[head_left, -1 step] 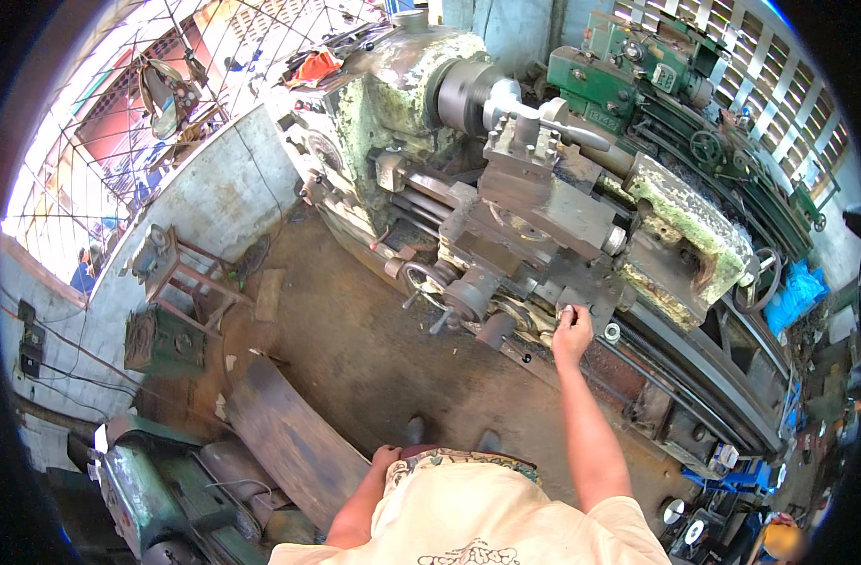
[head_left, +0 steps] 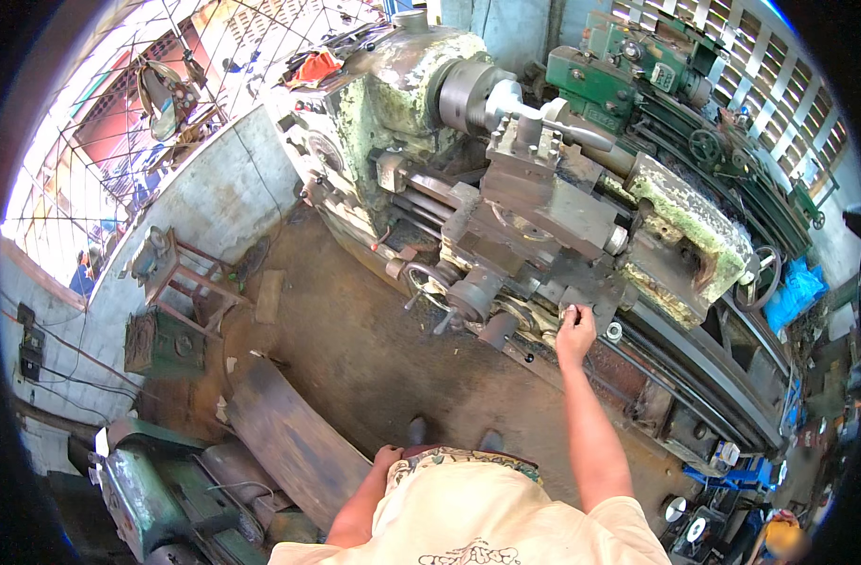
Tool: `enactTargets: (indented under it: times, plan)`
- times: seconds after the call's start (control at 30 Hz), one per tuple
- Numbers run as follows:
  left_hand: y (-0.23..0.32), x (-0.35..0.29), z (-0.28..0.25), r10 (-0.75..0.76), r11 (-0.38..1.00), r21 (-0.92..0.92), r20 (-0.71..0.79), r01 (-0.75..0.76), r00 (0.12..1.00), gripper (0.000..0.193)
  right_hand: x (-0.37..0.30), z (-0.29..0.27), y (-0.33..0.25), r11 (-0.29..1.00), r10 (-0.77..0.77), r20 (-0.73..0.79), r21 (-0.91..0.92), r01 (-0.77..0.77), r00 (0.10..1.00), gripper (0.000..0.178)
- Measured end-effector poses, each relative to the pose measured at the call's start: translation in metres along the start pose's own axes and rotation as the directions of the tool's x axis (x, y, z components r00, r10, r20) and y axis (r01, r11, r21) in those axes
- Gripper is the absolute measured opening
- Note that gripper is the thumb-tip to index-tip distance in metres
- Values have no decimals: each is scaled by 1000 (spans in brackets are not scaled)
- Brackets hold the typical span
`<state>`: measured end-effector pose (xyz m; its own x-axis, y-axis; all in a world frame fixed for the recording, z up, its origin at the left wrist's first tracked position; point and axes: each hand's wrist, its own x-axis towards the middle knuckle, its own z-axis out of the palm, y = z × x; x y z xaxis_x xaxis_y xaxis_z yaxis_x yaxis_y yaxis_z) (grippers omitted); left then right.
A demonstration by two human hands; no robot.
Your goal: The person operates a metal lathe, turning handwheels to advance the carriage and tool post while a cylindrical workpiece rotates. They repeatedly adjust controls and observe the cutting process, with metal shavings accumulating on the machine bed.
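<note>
Viewing from the head camera, I locate the lathe [head_left: 350, 155] across the upper middle, running diagonally down to the right. The chuck [head_left: 466, 97] sits at its upper end, with a bright workpiece [head_left: 508, 99] projecting toward the tailstock [head_left: 684, 254]. The tool post [head_left: 517, 155] stands on the carriage [head_left: 506, 221], just beside the workpiece; whether it touches, I cannot tell.

Right hand [head_left: 577, 330]: extended to the near side of the carriage, right of the spoked handwheel [head_left: 426, 281]. Its fingers [head_left: 571, 314] are curled nearly together at a small control; the hand covers the contact, so I cannot confirm a full grip.

Left hand [head_left: 387, 457]: lowered beside the waist, away from the lathe. How far its fingers are open, and whether they hold anything, I cannot tell.

Step in hand, in my judgement: setting or feeding the carriage by a hand control. The next move calls for small, even input from the right wrist, attention on the tool post, and the sleeve [head_left: 628, 527] clear of the chuck.
</note>
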<state>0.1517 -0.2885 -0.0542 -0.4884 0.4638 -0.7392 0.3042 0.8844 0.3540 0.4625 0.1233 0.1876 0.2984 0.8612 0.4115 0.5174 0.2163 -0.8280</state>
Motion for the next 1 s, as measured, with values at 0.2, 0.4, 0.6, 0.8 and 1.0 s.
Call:
enactTargets:
  times: [0.2, 0.4, 0.6, 0.8, 1.0]
  plan:
    - [-7, 36, -54, 57, 995, 74, 126, -67, 990, 51, -4, 5, -2, 988, 121, -61, -84, -126, 991, 19]
    - [-22, 60, -107, 106, 988, 98, 158, -123, 982, 54, -24, 4, -18, 978, 26, -117, -203, -50, 993, 20]
    - [-48, 87, -146, 78, 933, 325, 225, -151, 971, 55, -88, -5, -35, 954, -124, 4, -276, 120, 992, 40]
    - [-60, 108, -171, 41, 949, 294, 247, -115, 968, 57, -233, -32, 65, 817, 464, 430, -545, -187, 774, 37]
    - [-47, 118, -173, 52, 946, 285, 330, -152, 942, 57, -472, -126, 184, 276, 925, 286, -958, -75, -248, 46]
